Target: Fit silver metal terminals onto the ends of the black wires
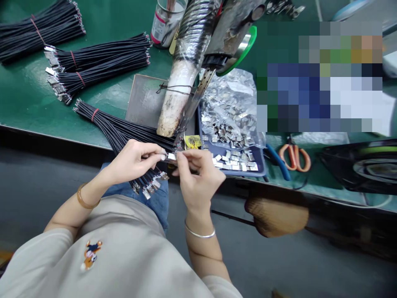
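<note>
My left hand (pixel 132 161) pinches the end of a black cable (pixel 155 156) from a bundle of black cables (pixel 120 130) that hangs over the table edge onto my lap. My right hand (pixel 197 174) meets it from the right, its fingertips closed on a small metal shell (pixel 171 156) at the cable's tip. Several finished cable ends with metal shells (pixel 150 184) dangle below my left hand. A blue tray (pixel 260 167) of loose metal shells lies just right of my hands.
A plastic-wrapped machine arm (pixel 182 78) stands over a metal plate (pixel 144 101). More tied cable bundles (pixel 99 62) lie at the back left on the green table (pixel 25 99). Orange-handled scissors (pixel 294 157), blue-handled pliers (pixel 279 161) and a jar (pixel 166 20) are nearby.
</note>
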A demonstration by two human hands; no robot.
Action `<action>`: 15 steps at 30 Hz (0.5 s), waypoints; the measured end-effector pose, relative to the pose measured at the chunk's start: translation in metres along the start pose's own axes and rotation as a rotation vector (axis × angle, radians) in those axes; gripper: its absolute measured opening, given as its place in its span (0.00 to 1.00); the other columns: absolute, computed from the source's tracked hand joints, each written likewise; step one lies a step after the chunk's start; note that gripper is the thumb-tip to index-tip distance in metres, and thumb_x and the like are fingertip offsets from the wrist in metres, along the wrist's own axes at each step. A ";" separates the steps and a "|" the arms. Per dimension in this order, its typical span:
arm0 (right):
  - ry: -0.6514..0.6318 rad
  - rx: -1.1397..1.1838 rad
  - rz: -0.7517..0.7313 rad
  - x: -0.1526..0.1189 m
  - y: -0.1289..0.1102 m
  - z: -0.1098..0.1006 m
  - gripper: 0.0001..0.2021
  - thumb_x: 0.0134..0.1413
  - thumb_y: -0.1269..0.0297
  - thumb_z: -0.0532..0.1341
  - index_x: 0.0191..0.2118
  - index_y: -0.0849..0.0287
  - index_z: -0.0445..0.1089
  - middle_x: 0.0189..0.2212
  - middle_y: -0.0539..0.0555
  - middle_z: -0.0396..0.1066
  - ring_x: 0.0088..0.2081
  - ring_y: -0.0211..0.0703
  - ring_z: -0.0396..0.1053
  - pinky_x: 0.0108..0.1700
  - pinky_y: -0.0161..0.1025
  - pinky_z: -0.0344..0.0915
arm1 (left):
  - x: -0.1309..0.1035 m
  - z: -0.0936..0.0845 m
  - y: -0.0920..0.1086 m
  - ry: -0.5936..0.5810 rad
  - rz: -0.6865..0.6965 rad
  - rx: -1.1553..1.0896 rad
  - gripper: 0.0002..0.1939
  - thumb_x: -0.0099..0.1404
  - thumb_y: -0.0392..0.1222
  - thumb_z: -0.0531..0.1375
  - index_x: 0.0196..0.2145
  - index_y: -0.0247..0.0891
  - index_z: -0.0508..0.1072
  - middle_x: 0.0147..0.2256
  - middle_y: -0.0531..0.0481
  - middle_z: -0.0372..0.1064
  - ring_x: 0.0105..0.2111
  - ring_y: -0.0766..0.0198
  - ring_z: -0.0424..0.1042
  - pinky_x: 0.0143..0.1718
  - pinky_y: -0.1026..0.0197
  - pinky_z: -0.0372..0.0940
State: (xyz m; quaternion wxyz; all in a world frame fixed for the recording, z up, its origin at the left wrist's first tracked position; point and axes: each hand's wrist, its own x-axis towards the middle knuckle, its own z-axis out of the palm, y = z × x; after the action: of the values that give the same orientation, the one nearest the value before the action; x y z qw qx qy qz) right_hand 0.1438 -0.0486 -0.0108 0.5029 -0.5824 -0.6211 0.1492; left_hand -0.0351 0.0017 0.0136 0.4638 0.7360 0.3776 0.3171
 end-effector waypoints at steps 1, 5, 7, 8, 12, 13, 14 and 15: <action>0.072 -0.028 -0.037 -0.002 0.001 -0.001 0.03 0.64 0.64 0.62 0.38 0.55 0.70 0.25 0.44 0.72 0.18 0.31 0.69 0.23 0.29 0.65 | 0.001 0.001 0.000 0.010 -0.023 -0.022 0.09 0.66 0.36 0.58 0.33 0.32 0.79 0.19 0.55 0.68 0.19 0.72 0.61 0.22 0.69 0.56; 0.176 -0.173 -0.245 -0.006 0.004 -0.004 0.02 0.63 0.65 0.63 0.40 0.55 0.72 0.19 0.42 0.66 0.15 0.29 0.59 0.19 0.29 0.57 | 0.003 0.005 0.001 0.014 -0.035 -0.068 0.10 0.64 0.35 0.57 0.34 0.31 0.79 0.19 0.55 0.66 0.20 0.72 0.60 0.22 0.69 0.54; 0.096 -0.246 -0.337 -0.004 0.003 -0.001 0.03 0.63 0.65 0.64 0.41 0.56 0.73 0.16 0.40 0.61 0.14 0.28 0.56 0.20 0.29 0.56 | 0.003 0.005 0.000 0.011 -0.030 -0.067 0.11 0.64 0.35 0.56 0.34 0.31 0.79 0.20 0.55 0.66 0.20 0.72 0.60 0.22 0.69 0.54; 0.057 -0.273 -0.372 -0.003 0.003 0.001 0.04 0.63 0.64 0.63 0.41 0.57 0.73 0.15 0.39 0.60 0.14 0.28 0.56 0.21 0.29 0.56 | 0.003 0.006 -0.001 0.006 -0.027 -0.064 0.11 0.64 0.35 0.56 0.34 0.31 0.80 0.20 0.54 0.67 0.21 0.72 0.61 0.22 0.69 0.54; -0.008 -0.272 -0.368 0.000 0.003 0.010 0.06 0.66 0.65 0.59 0.37 0.58 0.72 0.16 0.42 0.64 0.15 0.29 0.58 0.22 0.30 0.57 | 0.002 0.006 -0.004 -0.022 -0.026 -0.036 0.12 0.65 0.36 0.57 0.34 0.31 0.80 0.22 0.52 0.70 0.22 0.70 0.63 0.24 0.68 0.57; -0.024 -0.231 -0.323 0.000 0.003 0.010 0.06 0.66 0.66 0.59 0.36 0.58 0.71 0.16 0.42 0.65 0.15 0.29 0.58 0.21 0.30 0.56 | 0.002 0.006 -0.004 -0.021 -0.027 -0.031 0.11 0.65 0.37 0.57 0.34 0.31 0.80 0.23 0.52 0.71 0.23 0.70 0.64 0.25 0.68 0.58; -0.044 -0.177 -0.267 0.000 0.004 0.010 0.06 0.65 0.67 0.59 0.35 0.58 0.70 0.17 0.42 0.65 0.15 0.29 0.58 0.20 0.29 0.56 | 0.002 0.007 -0.005 -0.016 -0.030 -0.034 0.11 0.64 0.37 0.58 0.34 0.31 0.80 0.24 0.51 0.72 0.23 0.70 0.64 0.25 0.68 0.58; -0.060 -0.118 -0.207 -0.001 0.004 0.009 0.05 0.64 0.68 0.59 0.34 0.57 0.70 0.17 0.41 0.64 0.15 0.28 0.58 0.20 0.29 0.55 | 0.003 0.008 -0.004 -0.006 -0.038 -0.044 0.11 0.64 0.37 0.58 0.34 0.31 0.80 0.25 0.51 0.73 0.24 0.70 0.64 0.25 0.68 0.59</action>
State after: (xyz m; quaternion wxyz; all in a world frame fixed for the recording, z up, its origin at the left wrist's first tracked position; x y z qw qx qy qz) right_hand 0.1384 -0.0447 -0.0182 0.4614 -0.5391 -0.7004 0.0770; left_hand -0.0283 0.0018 0.0070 0.4871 0.7191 0.3831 0.3142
